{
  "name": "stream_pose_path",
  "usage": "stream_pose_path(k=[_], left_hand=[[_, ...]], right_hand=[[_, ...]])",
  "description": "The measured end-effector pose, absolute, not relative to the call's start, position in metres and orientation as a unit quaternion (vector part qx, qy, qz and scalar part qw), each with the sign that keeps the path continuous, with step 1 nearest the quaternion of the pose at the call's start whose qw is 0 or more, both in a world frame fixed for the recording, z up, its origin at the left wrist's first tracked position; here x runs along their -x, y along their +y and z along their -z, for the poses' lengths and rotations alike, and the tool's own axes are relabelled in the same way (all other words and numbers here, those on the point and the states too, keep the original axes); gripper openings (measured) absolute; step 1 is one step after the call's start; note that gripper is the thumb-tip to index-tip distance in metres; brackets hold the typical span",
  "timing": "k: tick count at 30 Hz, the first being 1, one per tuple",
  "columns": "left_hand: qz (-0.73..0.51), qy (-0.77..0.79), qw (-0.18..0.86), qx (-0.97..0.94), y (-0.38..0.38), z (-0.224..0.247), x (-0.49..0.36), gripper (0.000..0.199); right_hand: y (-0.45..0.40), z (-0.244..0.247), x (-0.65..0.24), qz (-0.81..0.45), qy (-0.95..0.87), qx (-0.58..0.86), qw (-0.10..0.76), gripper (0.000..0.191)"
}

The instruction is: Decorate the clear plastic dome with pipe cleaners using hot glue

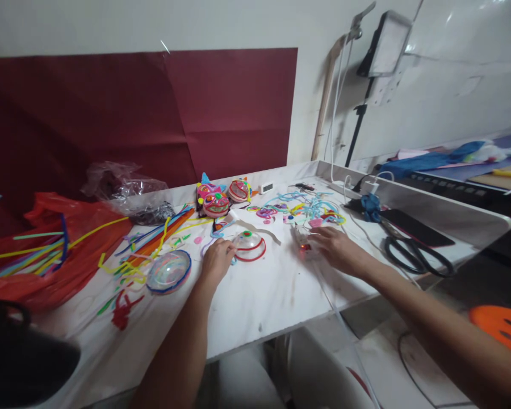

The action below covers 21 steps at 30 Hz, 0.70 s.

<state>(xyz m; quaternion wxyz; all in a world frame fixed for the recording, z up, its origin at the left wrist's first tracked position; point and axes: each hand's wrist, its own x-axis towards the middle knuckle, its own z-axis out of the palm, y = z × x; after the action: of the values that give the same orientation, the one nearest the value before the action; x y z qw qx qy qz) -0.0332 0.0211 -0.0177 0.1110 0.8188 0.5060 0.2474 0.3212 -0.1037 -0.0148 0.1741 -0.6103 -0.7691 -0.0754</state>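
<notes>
A clear plastic dome (255, 250) with red trim and a green dot on top sits on the white table. At its left edge, my left hand (218, 258) pinches the rim with its fingers drawn together. My right hand (332, 247) is closed over a small clear glue gun (303, 240), which shows a red light and has a cord running off the table's front edge. A second clear dome (169, 272), edged in blue, lies left of my left hand. Behind stand a decorated pink animal head (213, 197) and a smaller decorated dome (239, 191).
Bent pipe cleaners (319, 205) lie in a tangle at the back; straight ones spread at left by a red plastic bag (89, 238). Black-handled scissors (413, 255) and a dark phone-like slab (417, 227) lie at right. A white paper strip (259, 226) is behind the dome.
</notes>
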Motion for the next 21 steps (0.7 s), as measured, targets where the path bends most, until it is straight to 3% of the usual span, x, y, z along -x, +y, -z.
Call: stream_pose_path(k=[4,7,18,21], left_hand=[[-0.245,0.506,0.115,-0.819,0.02,0.017,0.033,0.019],[-0.242,0.507,0.115,-0.819,0.02,0.015,0.034,0.02],[-0.214,0.543,0.113,-0.804,0.018,0.015,0.034,0.018],[-0.198,0.567,0.111,-0.792,0.017,0.015,0.036,0.02]], right_hand=[[-0.095,-0.003,-0.271,-0.006,-0.84,0.488,0.235,0.045],[-0.08,-0.009,-0.239,-0.049,-0.858,0.459,0.227,0.05],[-0.061,-0.006,-0.222,-0.072,-0.837,0.498,0.216,0.046],[-0.051,-0.005,-0.217,-0.061,-0.824,0.52,0.218,0.052]])
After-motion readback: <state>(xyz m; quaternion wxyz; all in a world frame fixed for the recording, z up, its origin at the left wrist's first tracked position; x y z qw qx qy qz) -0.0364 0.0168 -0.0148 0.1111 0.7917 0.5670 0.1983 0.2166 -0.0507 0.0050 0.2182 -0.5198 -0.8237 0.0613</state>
